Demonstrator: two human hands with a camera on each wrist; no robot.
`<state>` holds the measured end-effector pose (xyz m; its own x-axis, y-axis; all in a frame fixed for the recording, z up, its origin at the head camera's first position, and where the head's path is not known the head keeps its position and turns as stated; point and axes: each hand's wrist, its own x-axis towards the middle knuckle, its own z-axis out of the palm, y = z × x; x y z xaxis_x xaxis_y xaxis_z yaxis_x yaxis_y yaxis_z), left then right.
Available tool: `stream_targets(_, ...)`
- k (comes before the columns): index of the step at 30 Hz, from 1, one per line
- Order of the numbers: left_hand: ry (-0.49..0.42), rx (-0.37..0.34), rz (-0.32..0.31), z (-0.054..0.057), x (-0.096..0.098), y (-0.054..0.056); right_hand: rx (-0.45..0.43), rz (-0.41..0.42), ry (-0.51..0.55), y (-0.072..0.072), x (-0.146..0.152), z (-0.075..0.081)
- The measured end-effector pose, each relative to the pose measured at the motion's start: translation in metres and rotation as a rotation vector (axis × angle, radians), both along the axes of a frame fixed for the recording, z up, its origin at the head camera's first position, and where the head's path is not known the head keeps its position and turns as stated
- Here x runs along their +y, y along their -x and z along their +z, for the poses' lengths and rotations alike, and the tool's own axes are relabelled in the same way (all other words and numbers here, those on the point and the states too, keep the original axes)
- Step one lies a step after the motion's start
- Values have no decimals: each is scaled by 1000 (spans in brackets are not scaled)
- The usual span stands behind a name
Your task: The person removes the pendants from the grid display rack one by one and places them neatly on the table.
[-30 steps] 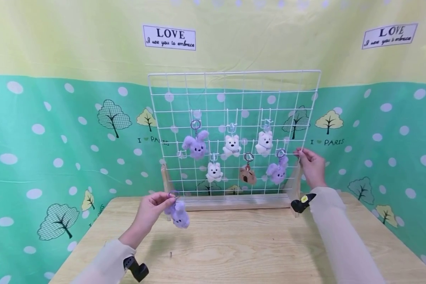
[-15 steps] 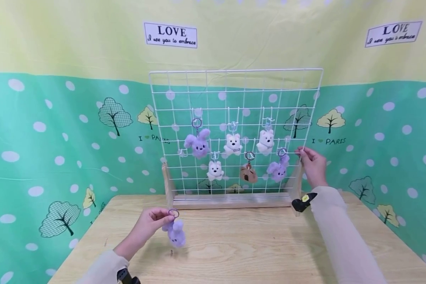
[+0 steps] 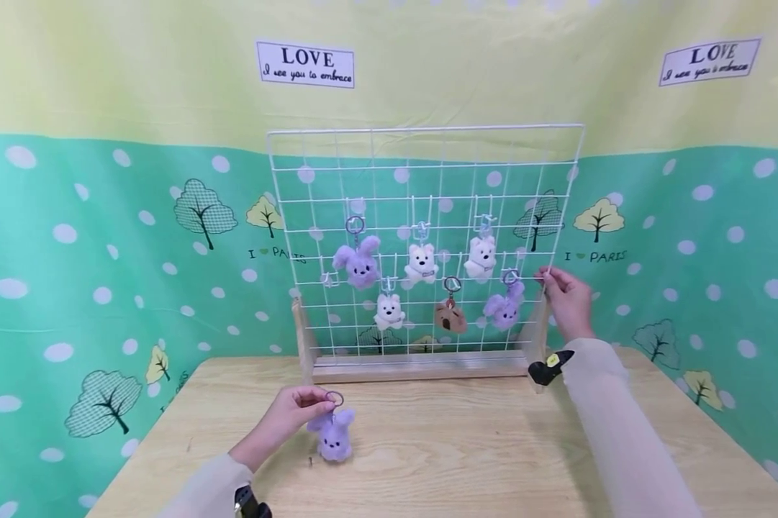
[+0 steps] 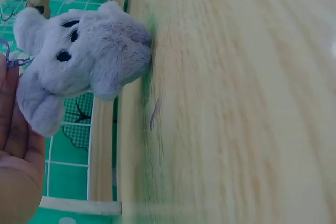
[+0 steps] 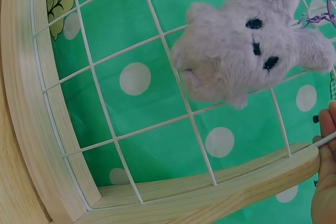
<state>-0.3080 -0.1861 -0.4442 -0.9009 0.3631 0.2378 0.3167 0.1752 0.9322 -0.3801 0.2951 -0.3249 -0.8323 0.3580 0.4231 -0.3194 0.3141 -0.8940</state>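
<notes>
My left hand [image 3: 291, 417] pinches the ring of a purple plush rabbit keychain [image 3: 334, 440], which hangs upright in front of the rack, low over the table. In the left wrist view the rabbit [image 4: 89, 51] hangs by its chain beside the fingers; whether it touches the tabletop I cannot tell. Thumb and fingers of my right hand [image 3: 568, 301] pinch the right edge of the white wire grid rack [image 3: 427, 128]. Near that hand another purple rabbit keychain [image 3: 505, 308] hangs on a hook, seen close in the right wrist view [image 5: 231, 51].
Other keychains hang on the grid: a purple rabbit [image 3: 359, 265], several white bears [image 3: 422, 263] and a brown plush [image 3: 450, 316]. A bare clear hook [image 3: 327, 280] sits at the grid's left. The wooden base [image 3: 421, 370] stands at the back of the table [image 3: 440, 460].
My left hand has lowered the rabbit keychain from beside the rack's left post, then shifted it slightly right. The rabbit has turned its face toward the head camera. My right hand stays in place.
</notes>
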Motion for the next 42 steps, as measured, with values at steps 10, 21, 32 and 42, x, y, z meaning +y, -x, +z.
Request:
stream_targets(10, -25, -67, 122, -10, 28, 18, 22, -6, 5, 1, -1, 0)
stream_targets(21, -12, -118, 376, -19, 36, 26, -29, -9, 1, 1, -2, 0)
stream_targets(32, -11, -150, 482, -28, 32, 41, -5, -12, -10, 2, -2, -3)
stream_targets(42, -11, -160, 490, -34, 27, 47, 21, 3, 5, 3, -1, -3)
